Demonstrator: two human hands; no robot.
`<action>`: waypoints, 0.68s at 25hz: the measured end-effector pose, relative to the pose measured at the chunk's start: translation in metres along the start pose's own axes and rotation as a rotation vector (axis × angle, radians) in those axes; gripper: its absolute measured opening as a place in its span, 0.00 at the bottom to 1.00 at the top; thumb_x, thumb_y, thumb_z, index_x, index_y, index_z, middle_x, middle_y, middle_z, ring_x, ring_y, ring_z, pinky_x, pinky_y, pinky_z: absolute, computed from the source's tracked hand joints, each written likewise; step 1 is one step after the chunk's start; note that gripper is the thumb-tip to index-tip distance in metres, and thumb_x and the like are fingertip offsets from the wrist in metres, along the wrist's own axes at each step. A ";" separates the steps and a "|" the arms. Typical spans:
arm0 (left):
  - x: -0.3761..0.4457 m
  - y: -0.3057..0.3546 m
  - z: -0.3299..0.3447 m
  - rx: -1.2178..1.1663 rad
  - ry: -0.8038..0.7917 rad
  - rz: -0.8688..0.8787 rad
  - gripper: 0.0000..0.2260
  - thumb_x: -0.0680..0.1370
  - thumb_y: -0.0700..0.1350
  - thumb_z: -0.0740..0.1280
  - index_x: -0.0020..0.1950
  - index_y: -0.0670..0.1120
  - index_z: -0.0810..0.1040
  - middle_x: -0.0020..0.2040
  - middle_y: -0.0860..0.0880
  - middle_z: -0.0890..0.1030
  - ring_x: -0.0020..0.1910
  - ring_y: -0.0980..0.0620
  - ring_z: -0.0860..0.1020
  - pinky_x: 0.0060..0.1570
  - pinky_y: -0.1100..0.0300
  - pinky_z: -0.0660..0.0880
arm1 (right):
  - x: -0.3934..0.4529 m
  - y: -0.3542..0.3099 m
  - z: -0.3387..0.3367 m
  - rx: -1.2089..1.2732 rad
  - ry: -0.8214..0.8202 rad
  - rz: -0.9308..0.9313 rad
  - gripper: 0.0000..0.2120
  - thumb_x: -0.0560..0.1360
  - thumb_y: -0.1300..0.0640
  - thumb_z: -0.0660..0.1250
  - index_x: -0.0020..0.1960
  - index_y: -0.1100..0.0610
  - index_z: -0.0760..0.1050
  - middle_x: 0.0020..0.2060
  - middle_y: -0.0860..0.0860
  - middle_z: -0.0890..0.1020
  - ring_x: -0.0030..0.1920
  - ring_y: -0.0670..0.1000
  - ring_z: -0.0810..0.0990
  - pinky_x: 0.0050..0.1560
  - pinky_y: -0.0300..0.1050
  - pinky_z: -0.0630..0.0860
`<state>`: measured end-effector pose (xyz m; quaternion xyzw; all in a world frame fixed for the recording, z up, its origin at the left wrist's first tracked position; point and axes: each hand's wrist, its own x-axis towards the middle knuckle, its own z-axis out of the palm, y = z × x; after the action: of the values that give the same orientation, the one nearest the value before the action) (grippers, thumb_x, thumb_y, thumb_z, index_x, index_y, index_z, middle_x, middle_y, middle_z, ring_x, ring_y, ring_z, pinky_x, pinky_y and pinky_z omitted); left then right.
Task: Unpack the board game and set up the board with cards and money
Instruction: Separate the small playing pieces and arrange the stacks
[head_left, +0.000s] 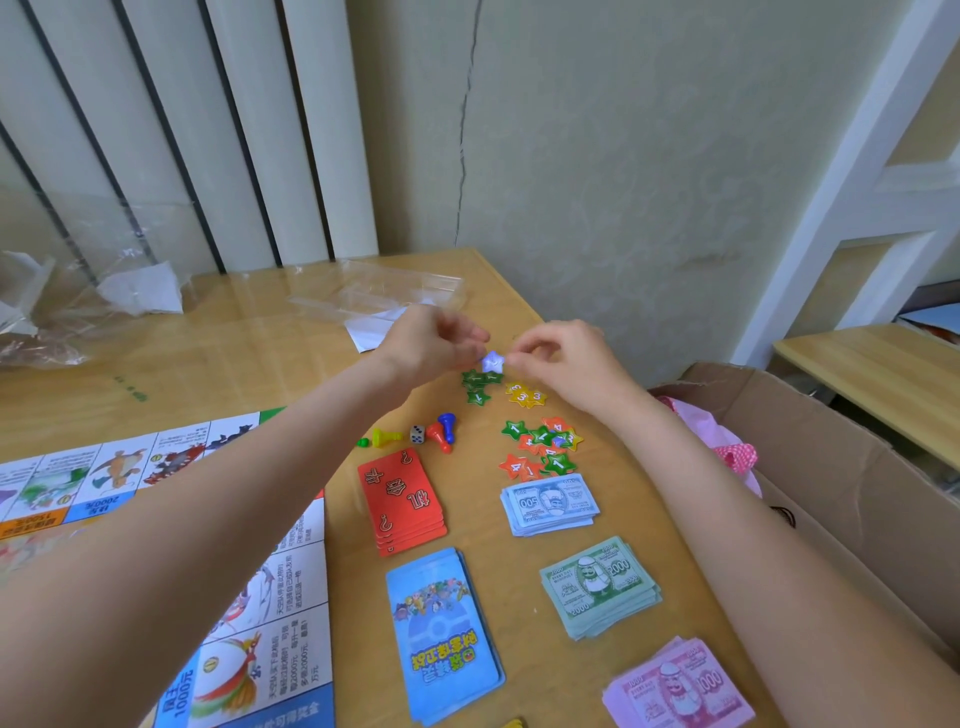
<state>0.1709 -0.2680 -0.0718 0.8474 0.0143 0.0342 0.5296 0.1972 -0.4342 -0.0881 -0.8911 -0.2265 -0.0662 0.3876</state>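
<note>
In the head view, the person's left hand (434, 340) and right hand (558, 353) meet above the far part of the wooden table (249, 353), and both pinch a pale purple star token (492, 360) between their fingertips, each closed on 1 side of it. The token is held just above a small pile of green star tokens (478, 384), with a pile of yellow star tokens (525, 395) just beside it, so the hands appear to be sorting stars by colour, perhaps pulling 2 stuck ones apart. A mixed heap of stars (543, 446) nearer the person looks unsorted. The game board (171, 525) lies unfolded at the left, partly under the left forearm. Beside it run the red card deck (402, 500) and the blue card deck (444, 636), then 3 money stacks: blue 500 notes (549, 504), green 2000 notes (600, 586) and pink 1000 notes (678, 686). The pawns (441, 431) and a die (417, 433) sit near the board's corner. Crumpled clear wrapping (382, 293) lies behind the hands, and an open cardboard box (852, 493) stands at the table's right edge, close to the right forearm.
</note>
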 end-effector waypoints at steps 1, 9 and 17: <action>0.000 0.004 0.003 -0.045 -0.004 0.040 0.07 0.75 0.32 0.67 0.51 0.40 0.78 0.36 0.50 0.77 0.30 0.62 0.77 0.39 0.71 0.76 | 0.001 -0.007 0.001 0.150 -0.018 0.022 0.04 0.72 0.62 0.70 0.47 0.60 0.79 0.37 0.52 0.79 0.30 0.39 0.73 0.34 0.28 0.69; -0.014 0.010 0.006 0.460 -0.205 0.266 0.05 0.74 0.37 0.68 0.48 0.42 0.82 0.42 0.48 0.82 0.37 0.59 0.76 0.48 0.64 0.73 | 0.006 0.022 0.000 0.038 0.134 0.239 0.02 0.69 0.63 0.73 0.39 0.58 0.81 0.29 0.49 0.78 0.26 0.38 0.75 0.34 0.29 0.70; -0.029 0.002 0.017 0.648 -0.373 0.294 0.10 0.72 0.44 0.72 0.53 0.48 0.82 0.44 0.53 0.76 0.45 0.55 0.73 0.46 0.65 0.69 | 0.001 0.015 -0.009 -0.088 0.068 0.134 0.05 0.69 0.60 0.73 0.44 0.58 0.81 0.36 0.47 0.74 0.33 0.41 0.72 0.34 0.27 0.65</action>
<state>0.1433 -0.2856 -0.0787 0.9552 -0.1934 -0.0513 0.2180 0.2052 -0.4494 -0.0911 -0.9176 -0.1500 -0.0805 0.3593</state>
